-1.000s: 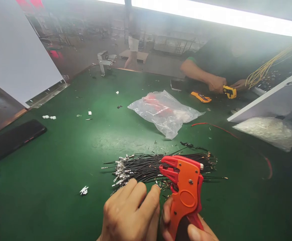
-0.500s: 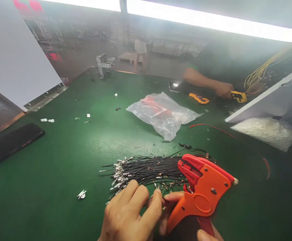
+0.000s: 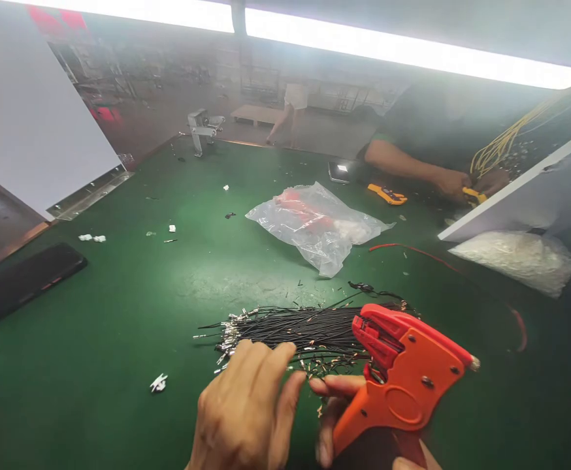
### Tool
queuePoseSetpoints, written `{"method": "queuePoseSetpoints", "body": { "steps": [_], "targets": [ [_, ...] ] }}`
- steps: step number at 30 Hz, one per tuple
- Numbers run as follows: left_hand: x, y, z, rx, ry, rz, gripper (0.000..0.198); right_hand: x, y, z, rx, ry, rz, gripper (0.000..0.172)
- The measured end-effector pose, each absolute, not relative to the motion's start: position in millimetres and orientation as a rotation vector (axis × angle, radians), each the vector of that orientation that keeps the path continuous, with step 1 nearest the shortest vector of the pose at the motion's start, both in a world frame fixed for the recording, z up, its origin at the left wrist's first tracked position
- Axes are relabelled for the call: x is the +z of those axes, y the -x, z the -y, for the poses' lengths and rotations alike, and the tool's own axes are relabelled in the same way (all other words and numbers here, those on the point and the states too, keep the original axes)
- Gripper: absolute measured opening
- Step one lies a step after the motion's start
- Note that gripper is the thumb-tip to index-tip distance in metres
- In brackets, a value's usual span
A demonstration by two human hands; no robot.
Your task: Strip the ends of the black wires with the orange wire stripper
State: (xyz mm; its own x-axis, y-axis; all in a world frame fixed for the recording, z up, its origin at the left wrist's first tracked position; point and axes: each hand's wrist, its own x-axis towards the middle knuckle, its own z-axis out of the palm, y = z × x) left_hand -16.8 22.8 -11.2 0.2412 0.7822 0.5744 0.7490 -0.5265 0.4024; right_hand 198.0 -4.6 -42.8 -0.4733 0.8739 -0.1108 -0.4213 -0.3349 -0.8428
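Note:
My right hand [image 3: 335,386] is wrapped round an orange and red wire stripper [image 3: 403,372], its index finger reaching out to the left past the handle. The tool's red jaws point up and left over a bundle of thin black wires [image 3: 300,325]. Silvery terminals show at the bundle's left end, and short offcuts with copper ends lie along its near side. Over the near left part of the bundle is my left hand [image 3: 246,401], fingers stretched out and thumb apart, with nothing visible in it. Its fingertips partly hide the wires.
A clear plastic bag [image 3: 315,225] with red and white contents lies beyond the wires. A black phone-like object [image 3: 31,277] is at left, small white connectors [image 3: 158,383] nearby. Across the table a co-worker's hand [image 3: 455,183] holds a yellow tool; another yellow stripper [image 3: 387,194] lies beside it.
My left hand has moved slightly up and left, its thumb and fingers parting from near my right index finger. The wire stripper has shifted a little to the right.

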Motion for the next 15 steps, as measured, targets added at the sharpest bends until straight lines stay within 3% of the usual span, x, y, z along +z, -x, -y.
{"method": "queuePoseSetpoints", "body": {
  "steps": [4,9,15],
  "targets": [
    [-5,16,-27,1.082,-1.933,-1.551,0.007,-44,-201,2,1.833,0.671,0.947,0.066],
    [7,7,-32,0.946,-1.108,-1.409,0.014,-40,-201,1,1.954,0.578,0.878,0.064],
    [7,3,-34,0.906,-0.845,-1.334,0.038,-43,-198,4,1.996,0.59,0.831,0.064]
  ]
}}
